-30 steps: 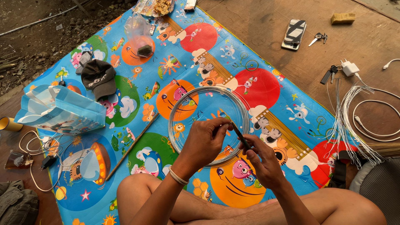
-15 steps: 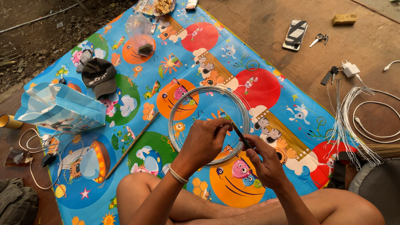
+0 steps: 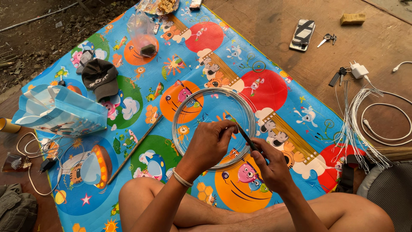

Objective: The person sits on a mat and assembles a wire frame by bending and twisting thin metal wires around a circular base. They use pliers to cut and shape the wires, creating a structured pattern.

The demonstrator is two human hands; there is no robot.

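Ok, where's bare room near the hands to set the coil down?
Bare mat lies beyond the wire coil, toward the phone. Bare boards run between phone and white charger. Crowded: white strands by the right hand; cap and blue bag beyond the left hand.

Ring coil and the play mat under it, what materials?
Ring coil: looks like bare metal wire, silvery grey strands with thin bright glints; the left hand pinches it. Mat: probably glossy plastic sheet, printed cartoons, smooth with soft sheen.
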